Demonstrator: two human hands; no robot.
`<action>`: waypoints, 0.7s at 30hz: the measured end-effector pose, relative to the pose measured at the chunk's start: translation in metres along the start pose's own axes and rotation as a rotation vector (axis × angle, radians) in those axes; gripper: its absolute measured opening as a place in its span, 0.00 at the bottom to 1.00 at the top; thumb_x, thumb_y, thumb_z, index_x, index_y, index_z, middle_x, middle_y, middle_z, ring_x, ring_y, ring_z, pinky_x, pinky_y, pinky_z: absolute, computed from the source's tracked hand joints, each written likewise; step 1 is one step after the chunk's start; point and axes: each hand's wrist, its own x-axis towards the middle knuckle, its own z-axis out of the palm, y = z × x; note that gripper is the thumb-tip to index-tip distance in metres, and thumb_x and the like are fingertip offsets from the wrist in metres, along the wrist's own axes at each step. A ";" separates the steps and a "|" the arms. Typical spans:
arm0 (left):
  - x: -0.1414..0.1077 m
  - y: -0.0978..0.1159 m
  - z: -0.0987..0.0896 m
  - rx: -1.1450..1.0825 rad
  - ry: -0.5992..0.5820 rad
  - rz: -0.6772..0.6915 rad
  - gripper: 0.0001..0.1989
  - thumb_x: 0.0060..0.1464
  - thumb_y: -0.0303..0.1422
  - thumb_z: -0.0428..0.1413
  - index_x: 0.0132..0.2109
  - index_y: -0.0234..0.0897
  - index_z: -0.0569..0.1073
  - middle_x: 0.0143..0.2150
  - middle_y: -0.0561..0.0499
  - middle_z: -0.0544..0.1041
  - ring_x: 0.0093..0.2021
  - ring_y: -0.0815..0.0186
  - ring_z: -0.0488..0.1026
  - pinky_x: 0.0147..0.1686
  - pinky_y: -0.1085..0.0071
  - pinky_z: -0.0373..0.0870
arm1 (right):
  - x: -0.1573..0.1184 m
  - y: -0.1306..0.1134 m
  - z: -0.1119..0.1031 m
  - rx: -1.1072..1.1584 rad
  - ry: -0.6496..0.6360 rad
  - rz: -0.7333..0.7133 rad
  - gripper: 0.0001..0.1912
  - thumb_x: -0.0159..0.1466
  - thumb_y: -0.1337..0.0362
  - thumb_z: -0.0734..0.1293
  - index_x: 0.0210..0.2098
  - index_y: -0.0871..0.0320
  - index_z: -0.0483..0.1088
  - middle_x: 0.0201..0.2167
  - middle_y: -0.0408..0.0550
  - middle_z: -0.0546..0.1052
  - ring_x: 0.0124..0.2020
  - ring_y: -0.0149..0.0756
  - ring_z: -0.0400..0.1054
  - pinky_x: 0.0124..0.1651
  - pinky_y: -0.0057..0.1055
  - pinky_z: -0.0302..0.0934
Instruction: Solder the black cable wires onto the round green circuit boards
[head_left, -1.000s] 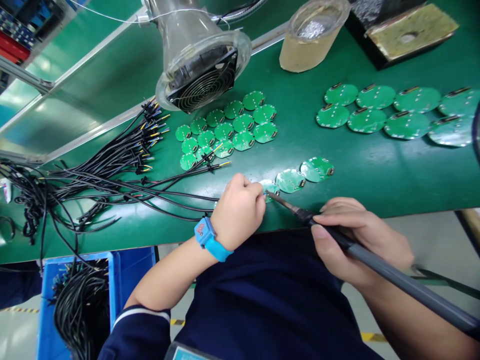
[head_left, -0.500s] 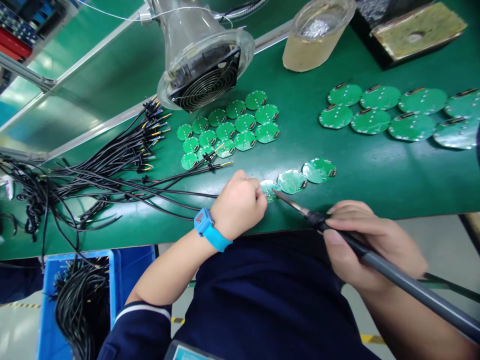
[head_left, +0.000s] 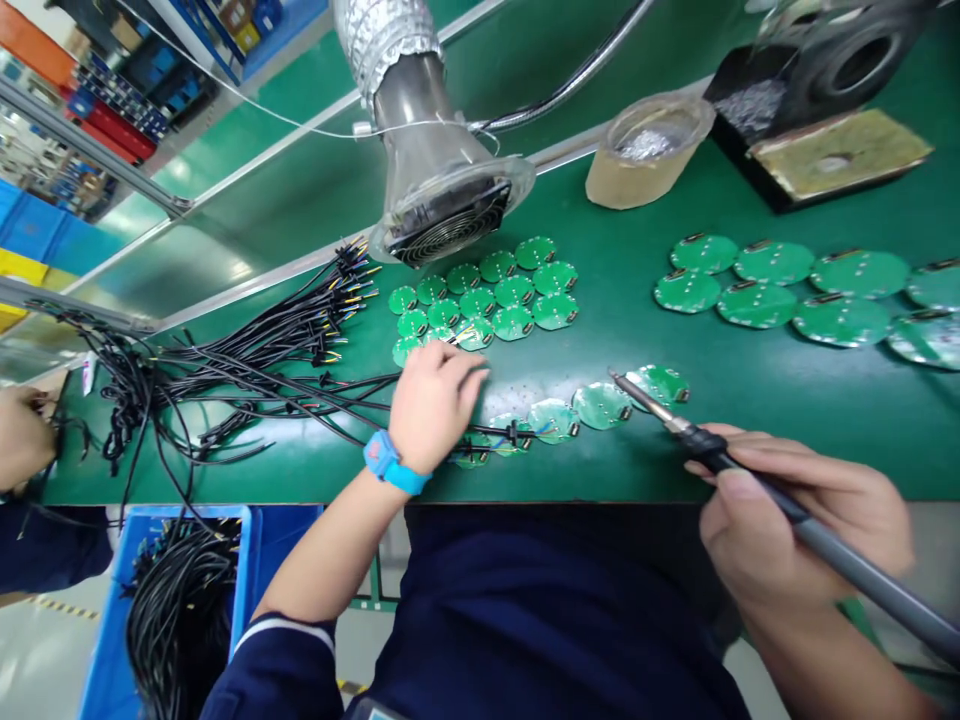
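Head view: left hand (head_left: 439, 400) hides stretches of the black cables (head_left: 255, 325) and the far-left end of the near row of circuit boards (head_left: 553, 420); its underside is out of sight, so can't tell if it pinches a wire. Soldering iron (head_left: 832, 550) runs out of frame; its tip is over or just beside the row's right half, contact unclear. Eight-board group (head_left: 859, 272), beyond and right of the row, clipped at the frame edge. Co-worker's hand (head_left: 22, 440), well left of the row, also cropped.

Row: thin, glossy green discs on a smooth green tabletop (head_left: 622, 300); a black grommet (head_left: 513, 433) and cable ends lie across its left part. Beyond it: tight grid of similar boards (head_left: 478, 302), clear flared fume hood (head_left: 431, 150) with fan, tan cup (head_left: 626, 180) of silvery bits, yellowish worn sponge (head_left: 877, 150).

Left hand palm down, fingers loosely bent, thumb out. Right hand (head_left: 810, 530), right of the row, pinches the iron's handle pen-style, forearm angled in.
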 end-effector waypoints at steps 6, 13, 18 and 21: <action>0.024 -0.030 -0.010 0.204 -0.149 0.128 0.06 0.55 0.32 0.56 0.36 0.37 0.77 0.37 0.45 0.69 0.40 0.59 0.63 0.40 0.61 0.66 | 0.003 -0.002 0.001 0.107 -0.034 -0.081 0.10 0.52 0.74 0.68 0.33 0.58 0.69 0.27 0.50 0.72 0.33 0.41 0.72 0.26 0.33 0.67; 0.019 0.020 -0.019 -0.287 -0.088 0.205 0.03 0.56 0.28 0.54 0.36 0.35 0.73 0.35 0.50 0.73 0.39 0.68 0.70 0.42 0.69 0.69 | 0.004 -0.002 -0.019 0.112 -0.063 -0.103 0.11 0.52 0.76 0.66 0.33 0.56 0.69 0.24 0.45 0.70 0.28 0.39 0.69 0.42 0.48 0.68; -0.001 0.066 0.023 -0.267 -0.030 0.248 0.08 0.59 0.26 0.49 0.36 0.30 0.72 0.34 0.45 0.73 0.37 0.65 0.70 0.40 0.68 0.71 | 0.007 -0.010 -0.032 0.056 -0.235 -0.233 0.14 0.50 0.79 0.65 0.35 0.59 0.68 0.21 0.43 0.68 0.23 0.34 0.65 0.44 0.48 0.64; -0.007 0.077 0.041 -0.203 0.018 0.208 0.08 0.57 0.25 0.49 0.32 0.30 0.72 0.32 0.44 0.71 0.34 0.64 0.68 0.37 0.66 0.70 | 0.010 -0.018 -0.033 -0.034 -0.286 -0.303 0.13 0.50 0.78 0.66 0.34 0.59 0.67 0.22 0.42 0.68 0.22 0.32 0.65 0.43 0.46 0.64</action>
